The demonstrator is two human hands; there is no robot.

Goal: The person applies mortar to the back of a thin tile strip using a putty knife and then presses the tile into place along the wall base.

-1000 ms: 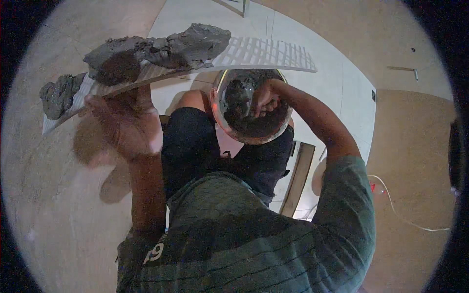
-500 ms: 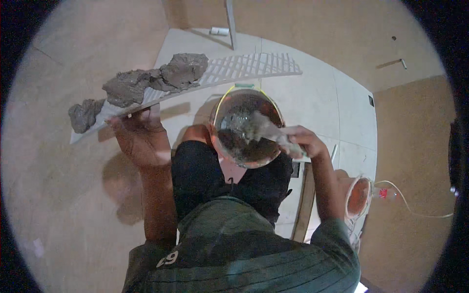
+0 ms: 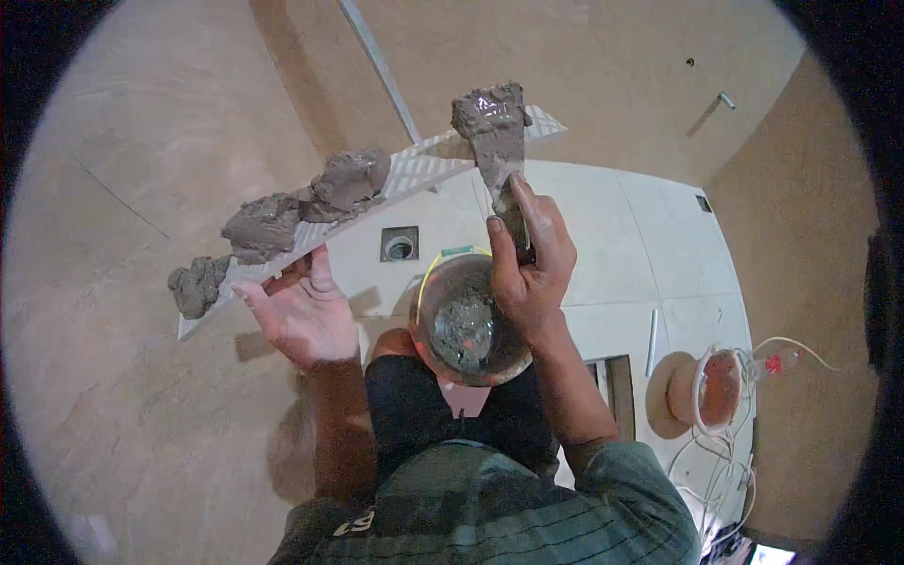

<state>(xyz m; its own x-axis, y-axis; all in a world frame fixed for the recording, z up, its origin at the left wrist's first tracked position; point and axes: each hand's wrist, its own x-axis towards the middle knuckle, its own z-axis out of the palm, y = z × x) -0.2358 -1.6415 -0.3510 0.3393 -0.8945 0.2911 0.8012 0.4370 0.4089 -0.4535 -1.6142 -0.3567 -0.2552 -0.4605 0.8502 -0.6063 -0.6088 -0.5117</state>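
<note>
My left hand [image 3: 306,320] holds a long, pale, wedge-shaped tile piece [image 3: 428,158] from below near its wide left end, fingertips hidden beneath it. Its ridged back faces up and bears several lumps of grey mortar [image 3: 266,229]. My right hand [image 3: 539,268] is closed around the handle of a putty knife [image 3: 496,165]. A thick dollop of wet mortar [image 3: 490,108] sits on the blade, which is over the tile's narrow right part; whether they touch I cannot tell. Below, between my knees, stands a bucket [image 3: 426,350] with mortar inside, partly hidden by my right hand.
A square floor drain [image 3: 399,245] lies beyond the bucket. To the right are a second, reddish bucket [image 3: 695,391], loose pale cables [image 3: 720,461], a bottle with a red label [image 3: 777,363] and a rectangular floor opening [image 3: 617,391]. A straight bar [image 3: 381,71] stands at the far wall.
My right hand has lifted the putty knife out of the bucket, up and away, carrying mortar over the tile's right part. The left hand still holds the tile, now tilted more steeply.
</note>
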